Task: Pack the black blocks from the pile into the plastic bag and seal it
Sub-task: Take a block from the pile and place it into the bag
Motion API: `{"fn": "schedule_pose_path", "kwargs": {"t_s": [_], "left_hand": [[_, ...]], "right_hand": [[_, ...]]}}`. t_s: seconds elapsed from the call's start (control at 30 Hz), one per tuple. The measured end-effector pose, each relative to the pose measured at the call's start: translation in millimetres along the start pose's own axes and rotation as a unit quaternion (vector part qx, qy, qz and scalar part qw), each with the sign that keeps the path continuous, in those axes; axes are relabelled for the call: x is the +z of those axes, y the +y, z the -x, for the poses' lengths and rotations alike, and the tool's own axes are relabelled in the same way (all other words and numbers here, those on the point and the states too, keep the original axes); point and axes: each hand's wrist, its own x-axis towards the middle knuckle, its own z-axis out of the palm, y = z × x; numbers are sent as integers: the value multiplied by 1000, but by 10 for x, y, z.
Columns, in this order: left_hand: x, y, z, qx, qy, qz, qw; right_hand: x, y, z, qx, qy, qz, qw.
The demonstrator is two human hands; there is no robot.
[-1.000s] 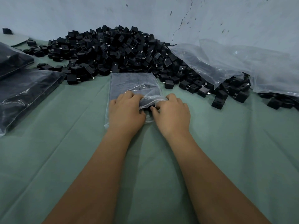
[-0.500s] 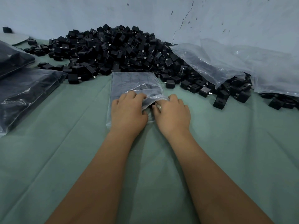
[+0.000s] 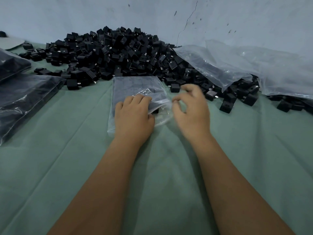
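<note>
A clear plastic bag (image 3: pixel 137 85) lies flat on the green cloth in front of the pile of black blocks (image 3: pixel 118 53). My left hand (image 3: pixel 133 116) rests on the bag's near end, its fingers curled over the plastic at the mouth. One black block (image 3: pixel 155 111) shows inside the mouth, beside my thumb. My right hand (image 3: pixel 191 107) hovers just right of the bag, blurred, with fingers loosely curled and nothing in them. It is lifted off the plastic.
Filled dark bags (image 3: pixel 25 97) lie at the left. A heap of empty clear bags (image 3: pixel 237 68) drapes over blocks at the right. Loose blocks (image 3: pixel 227 106) are scattered near my right hand. A blue-grey wall (image 3: pixel 169 14) stands behind the pile.
My right hand has left the bag's mouth and lifted up and to the right. My left hand stays on the bag.
</note>
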Motion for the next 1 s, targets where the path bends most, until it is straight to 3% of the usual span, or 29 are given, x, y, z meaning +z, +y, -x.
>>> {"fn": "schedule_pose_path", "kwargs": {"t_s": [0.07,0.13,0.27,0.33,0.4,0.5,0.63,0.83,1.0], "left_hand": [[-14,31,10,21,-5,27,999],[-31,70,23,44,-18,60,997],[-44,105,32,50,-49,82,994],[-44,101,32,45,-56,92,993],[-54,97,36,39,-55,106,992],[-61,99,34,38,-56,113,991],[-64,110,36,21,-53,132,990],[-42,97,2,-9,-61,148,987],[-37,73,-36,-38,-63,181,981]], "right_hand": [[-155,164,-92,45,95,25,994],[-314,376,-151,119,132,76,981],[-540,738,-170,306,17,110,945],[-546,831,-151,335,-80,172,923],[-490,830,-141,293,-98,193,931],[-359,715,-117,226,-61,107,966],[-197,551,-88,163,-58,52,984],[-148,144,-76,138,41,-117,983],[-88,-264,66,7,3,-166,986]]}}
